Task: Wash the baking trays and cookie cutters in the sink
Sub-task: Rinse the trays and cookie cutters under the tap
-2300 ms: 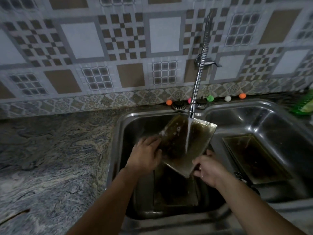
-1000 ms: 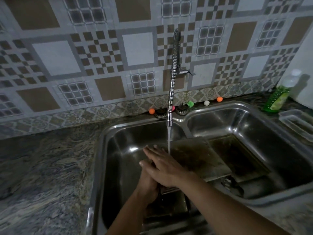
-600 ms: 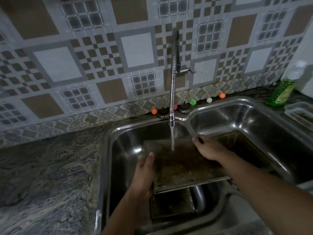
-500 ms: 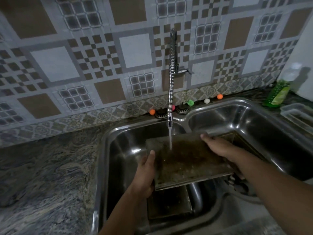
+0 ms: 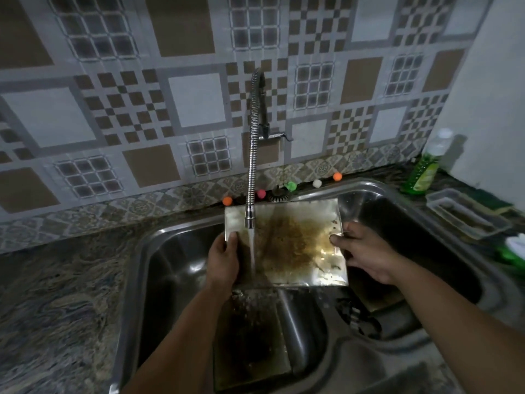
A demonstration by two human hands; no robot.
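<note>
left hand [image 5: 223,258] is wrapped round the left edge of a baking tray [image 5: 295,245], thumb up on the face of it, and the right hand [image 5: 366,255] has the right edge pinched the same way, thumb on the front and the other fingers behind. so both hands are holding the one tray, tilted up over the divider between the two bowls of the steel sink [image 5: 136,280], its face turned toward the camera. the middle of the tray has a big brown greasy patch and the edges look paler and shinier. the tap [image 5: 252,155] is one of those springy metal hose ones coming off the tiled wall, and water is running out of the nozzle down the left part of the tray, right next to the left thumb. under it in the left bowl there's a second tray [image 5: 250,342] lying flat, really dark and grimy. the right bowl has something flat and dark in it too, can't tell what exactly. a few little coloured balls [image 5: 290,186] sit along the back ledge of the sink. over on the right of the worktop [image 5: 56,294] there's a green soap bottle [image 5: 423,172] and a clear plastic container [image 5: 466,214] just beside the sink rim.
</note>
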